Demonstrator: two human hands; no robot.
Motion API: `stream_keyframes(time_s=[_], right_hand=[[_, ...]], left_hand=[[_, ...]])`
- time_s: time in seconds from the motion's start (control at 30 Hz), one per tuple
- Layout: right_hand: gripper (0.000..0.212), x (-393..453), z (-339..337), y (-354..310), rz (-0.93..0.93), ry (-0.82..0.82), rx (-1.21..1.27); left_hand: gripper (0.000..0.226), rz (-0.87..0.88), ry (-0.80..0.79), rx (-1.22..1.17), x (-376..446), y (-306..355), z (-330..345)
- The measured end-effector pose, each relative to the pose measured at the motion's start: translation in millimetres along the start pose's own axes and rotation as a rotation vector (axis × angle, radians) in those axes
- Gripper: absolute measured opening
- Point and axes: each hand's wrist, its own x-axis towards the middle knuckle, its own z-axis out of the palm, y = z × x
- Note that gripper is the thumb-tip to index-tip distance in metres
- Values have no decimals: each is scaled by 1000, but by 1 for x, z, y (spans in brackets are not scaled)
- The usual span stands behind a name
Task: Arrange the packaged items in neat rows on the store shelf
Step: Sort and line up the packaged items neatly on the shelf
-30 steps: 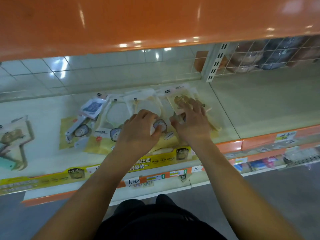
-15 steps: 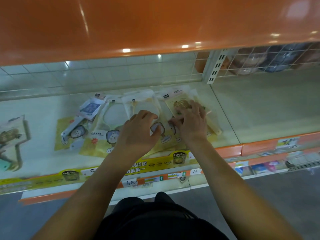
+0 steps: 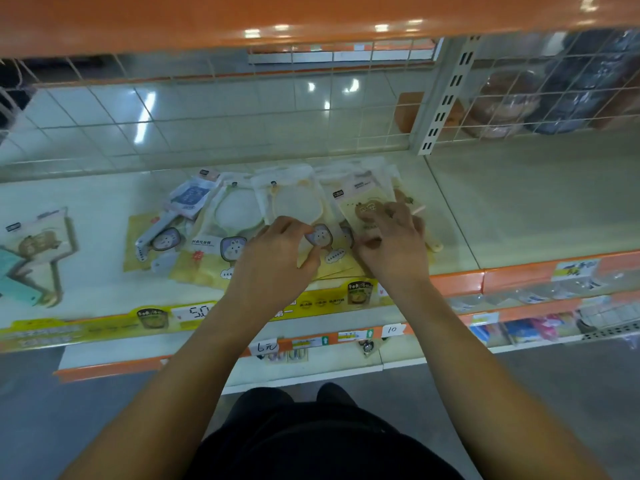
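Several flat packaged items lie overlapping on the cream store shelf (image 3: 450, 216). My left hand (image 3: 277, 261) has curled fingers and thumb pinching the lower part of a clear mirror package (image 3: 298, 206) with a bunny sticker. My right hand (image 3: 393, 247) lies on top of a yellow comb package (image 3: 363, 206), its fingers spread and pressing down. A second mirror package (image 3: 237, 216) overlaps on the left. Further left are a blue-labelled package (image 3: 188, 199) and a grey-handled item on a yellow card (image 3: 156, 237).
Another package (image 3: 34, 244) lies apart at the far left. A wire grid (image 3: 242, 109) backs the shelf and an orange shelf (image 3: 311, 15) hangs overhead. The orange front rail (image 3: 457, 282) carries price tags. Bare shelf lies right of the upright post (image 3: 446, 98).
Both hands have stayed on the same two packages, shifting them slightly. My view has tipped a little, showing more of the wire back.
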Motion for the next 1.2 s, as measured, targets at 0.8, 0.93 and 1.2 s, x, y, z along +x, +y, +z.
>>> stream_keyframes(time_s=[0.8,0.93,1.2], right_hand=[[45,-49,76,-206,-318,-62,128],[41,-57,103,-269,-351,-70,173],[47,-75,154,-356,-318,-119,171]], left_hand=[[36,-293,120,60,-100,-157,-99],[34,-333,157,77,-121,-210,-127],[32,-357,161,89,-150,-287,-165]])
